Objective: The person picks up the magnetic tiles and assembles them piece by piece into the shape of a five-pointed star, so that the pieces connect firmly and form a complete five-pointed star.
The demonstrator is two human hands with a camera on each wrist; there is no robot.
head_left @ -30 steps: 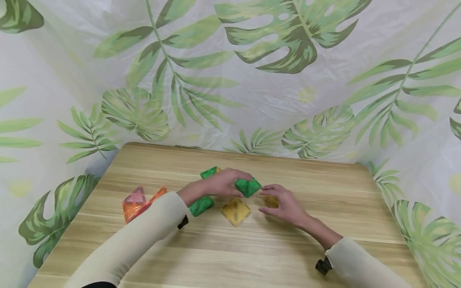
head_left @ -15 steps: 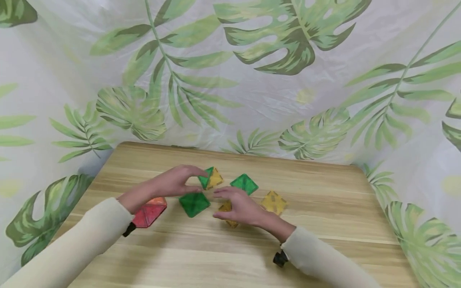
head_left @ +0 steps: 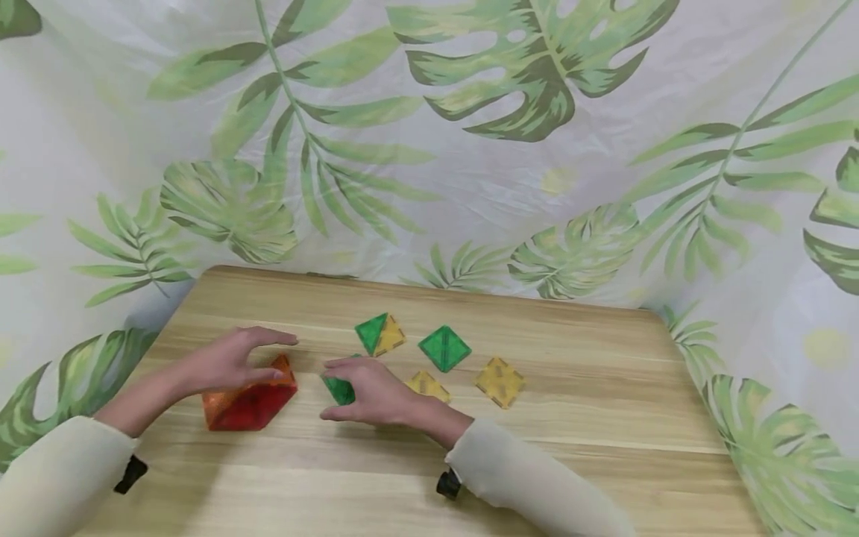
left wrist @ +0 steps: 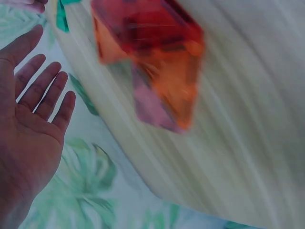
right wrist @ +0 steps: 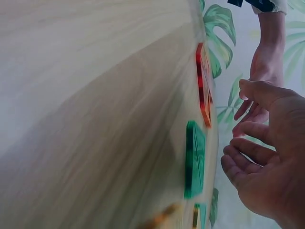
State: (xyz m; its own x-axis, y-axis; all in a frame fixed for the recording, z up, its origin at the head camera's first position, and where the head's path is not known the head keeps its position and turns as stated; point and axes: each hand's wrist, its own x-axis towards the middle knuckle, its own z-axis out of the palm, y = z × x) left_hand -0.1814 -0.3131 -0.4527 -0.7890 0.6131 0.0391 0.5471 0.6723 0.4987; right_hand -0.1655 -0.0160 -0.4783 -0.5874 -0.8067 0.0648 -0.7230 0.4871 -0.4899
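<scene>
Head view, from the near edge of the table [head_left: 416, 485] outward: the right hand [head_left: 376, 391] hovers palm down over a flat green tile [head_left: 338, 389] lying near the table's middle. Its fingers [right wrist: 248, 150] are loosely curled, and the right wrist view shows a gap between them and the green tile [right wrist: 194, 160], so they hold nothing. Just right of that hand a yellow tile [head_left: 427, 385] lies flat, partly hidden by the wrist. Toward the left edge, the left hand [head_left: 224, 362] is spread above a red-orange tile cluster [head_left: 250, 403]; the left wrist view shows its fingers [left wrist: 45, 90] straight and apart, clear of the cluster [left wrist: 152, 62], though that picture is blurred, so a light touch perhaps cannot be ruled out. Further right lies another yellow tile [head_left: 499, 382]. Beyond, toward the far edge, sit a green diamond tile [head_left: 444, 347] and a half-green, half-yellow piece [head_left: 379, 333]. Behind the table hangs a leaf-print sheet [head_left: 470, 149].
</scene>
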